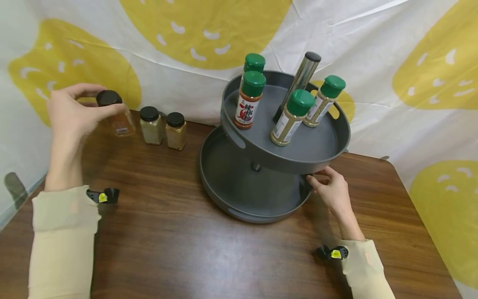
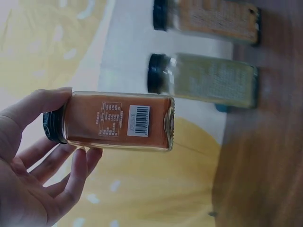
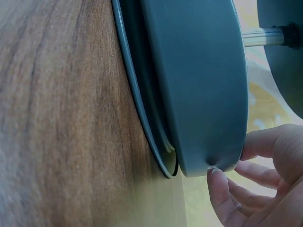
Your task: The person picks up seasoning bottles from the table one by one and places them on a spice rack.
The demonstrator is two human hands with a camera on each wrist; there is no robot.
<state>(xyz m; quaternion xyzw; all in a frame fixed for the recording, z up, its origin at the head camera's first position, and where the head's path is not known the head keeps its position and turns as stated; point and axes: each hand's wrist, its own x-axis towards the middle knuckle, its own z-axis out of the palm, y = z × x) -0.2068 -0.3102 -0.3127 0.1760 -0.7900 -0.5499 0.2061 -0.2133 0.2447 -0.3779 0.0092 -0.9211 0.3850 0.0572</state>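
My left hand (image 1: 76, 110) grips a square glass spice jar (image 2: 118, 120) by its black cap, with thumb and fingers around it. Reddish-orange powder fills the jar, and a barcode label shows in the left wrist view. In the head view the jar is raised at the left, beside two standing jars. On the right, my right hand (image 1: 332, 189) pinches the wall of the lower tray (image 3: 203, 90) of a dark grey two-tier rack, thumb on one side and fingers on the other. The upper tray (image 1: 269, 153) overhangs part of those fingertips in the head view.
Two black-capped jars, one pale green (image 1: 151, 131) and one yellowish (image 1: 176, 135), stand near the back curtain. Several green-capped spice bottles, including a red-labelled one (image 1: 246, 110), stand on the upper tray around the metal post (image 1: 304, 74). Everything rests on a brown wooden table (image 1: 160, 232).
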